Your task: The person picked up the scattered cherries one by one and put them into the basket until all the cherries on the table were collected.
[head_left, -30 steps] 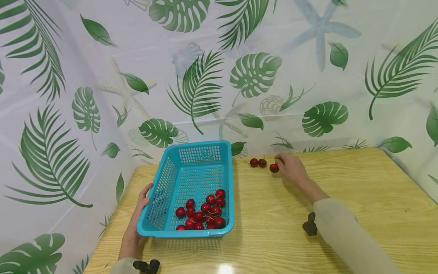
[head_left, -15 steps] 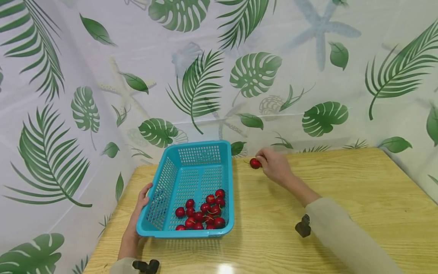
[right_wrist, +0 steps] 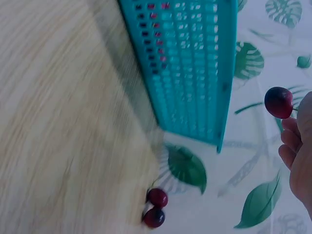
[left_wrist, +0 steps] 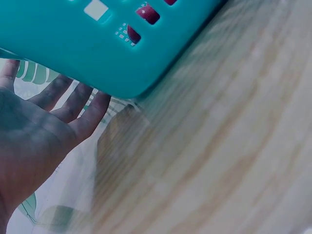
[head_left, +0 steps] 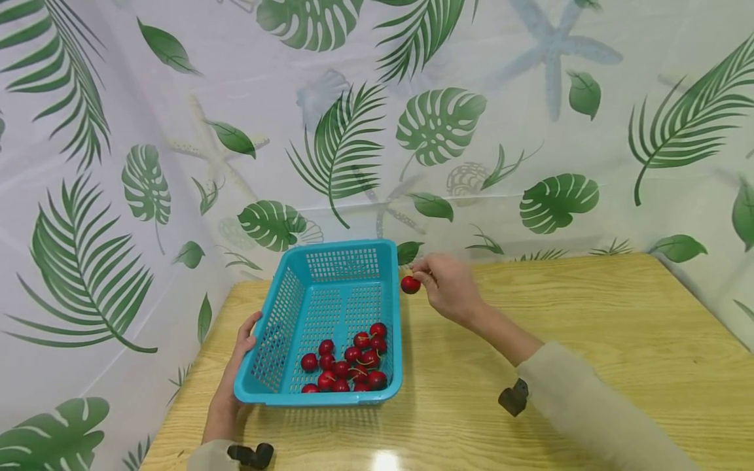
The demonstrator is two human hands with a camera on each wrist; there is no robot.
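In the head view my right hand (head_left: pixel 450 288) pinches a dark red cherry (head_left: pixel 410 284) by its stem, just outside the right rim of the blue plastic basket (head_left: pixel 398 327). In the right wrist view this cherry hangs clear of the fingers, above the table. Two more cherries (right_wrist: pixel 156 207) lie on the table there; in the head view my right hand hides them. Several cherries (head_left: pixel 341 369) are gathered at the near end inside the basket. My left hand (left_wrist: pixel 39 122) rests against the basket's left side, fingers fairly straight; their tips pass behind the basket's edge in the left wrist view.
A wood-grain table (head_left: pixel 559 314) bears the basket. Behind and to the left, a white cloth (head_left: pixel 471 59) printed with green leaves and starfish rises along the table's edges.
My right hand has moved left from the loose cherries to the basket's right rim, lifting one cherry by its stem. My left hand and the basket stay where they were.
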